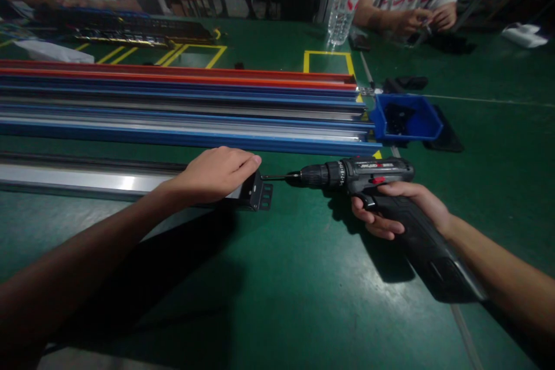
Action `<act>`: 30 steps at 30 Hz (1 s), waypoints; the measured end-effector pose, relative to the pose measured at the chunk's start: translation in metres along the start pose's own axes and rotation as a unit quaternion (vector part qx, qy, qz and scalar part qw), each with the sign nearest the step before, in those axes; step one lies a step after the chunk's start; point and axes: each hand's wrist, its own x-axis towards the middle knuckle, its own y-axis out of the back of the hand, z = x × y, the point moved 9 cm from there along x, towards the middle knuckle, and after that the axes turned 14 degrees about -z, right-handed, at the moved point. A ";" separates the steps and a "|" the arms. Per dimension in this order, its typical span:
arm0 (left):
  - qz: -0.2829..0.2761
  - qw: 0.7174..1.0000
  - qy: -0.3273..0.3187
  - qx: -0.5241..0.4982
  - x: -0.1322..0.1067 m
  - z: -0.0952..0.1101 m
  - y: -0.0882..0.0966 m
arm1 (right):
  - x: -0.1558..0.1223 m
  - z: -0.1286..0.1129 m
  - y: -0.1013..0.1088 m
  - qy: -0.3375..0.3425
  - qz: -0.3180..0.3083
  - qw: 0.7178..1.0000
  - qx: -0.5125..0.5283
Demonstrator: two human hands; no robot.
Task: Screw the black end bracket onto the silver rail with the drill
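Note:
My left hand (217,173) lies on the right end of a long silver metal rail (87,180), fingers curled over it next to a black end bracket (259,193). My right hand (401,208) grips the handle of a black cordless drill (359,176) held level. The drill's bit points left and its tip touches the bracket at the rail's end. The rail rests on the green table (303,277) and runs off to the left.
Behind the rail lies a stack of long blue, silver and red rails (173,104). A blue bin (407,118) with black parts stands at their right end. A water bottle (344,6) and another person's hands (427,17) are at the far side.

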 end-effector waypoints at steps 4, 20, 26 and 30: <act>-0.003 1.000 0.002 0.005 0.001 -0.001 -0.001 | -0.001 0.000 0.000 -0.012 0.009 1.000 -0.010; 0.005 1.000 -0.014 0.009 0.000 0.001 0.001 | -0.001 -0.001 0.001 -0.019 0.031 0.999 -0.035; 0.007 1.000 -0.008 0.017 0.001 -0.002 0.000 | -0.003 -0.001 0.003 -0.029 0.053 0.997 -0.046; -0.005 1.000 -0.006 0.014 0.002 -0.002 -0.002 | -0.004 -0.001 0.003 -0.033 0.068 0.996 -0.054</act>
